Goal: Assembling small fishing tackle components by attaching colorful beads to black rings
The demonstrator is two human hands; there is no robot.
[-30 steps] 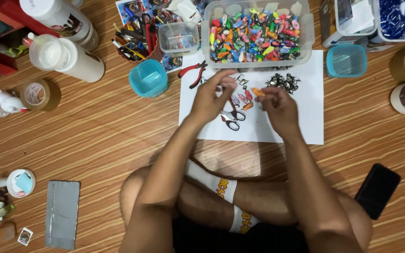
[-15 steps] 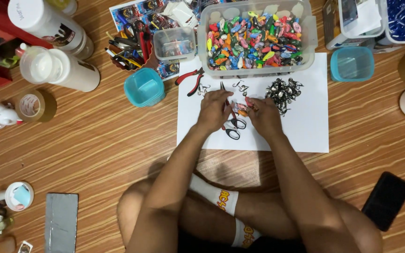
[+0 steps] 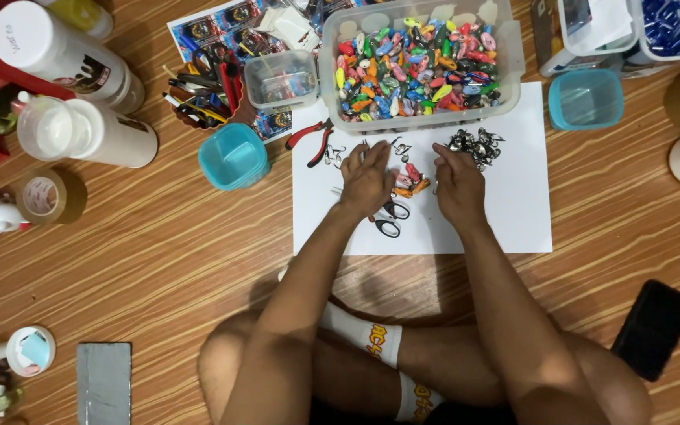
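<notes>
On the white paper sheet point(image 3: 505, 212), spread over the wooden floor point(image 3: 159, 244) before a cross-legged person, both hands lie palm-down near the sheet's upper middle. Left hand point(image 3: 366, 179): fingers spread and loose, resting on the paper over the blades of small scissors point(image 3: 389, 220), whose black handle loops show just below the wrist; whether anything is pinched under the fingers cannot be told. Right hand point(image 3: 458, 182): fingers together and slightly curled, flat on the sheet, with no visible hold on anything. Between the two hands, just beside the fingertips of each, lies a small cluster of coloured beads point(image 3: 409, 182), red and orange. Toward the sheet's upper right edge, just above the right hand, sits a pile of small metal clasps point(image 3: 475, 143); a few loose clasps lie above the left hand. Red-handled pliers point(image 3: 314, 140) rest across the sheet's upper left corner. Overlapping the top edge of the sheet stands a clear plastic bin point(image 3: 513, 55) filled with multicoloured beads. Left of the sheet on the floor: a turquoise lidded tub point(image 3: 234, 155) and a small clear box point(image 3: 281, 79). Right of the bin: a turquoise-rimmed container point(image 3: 586, 98). Near the lower right corner of the floor lies a black phone point(image 3: 653, 329).
</notes>
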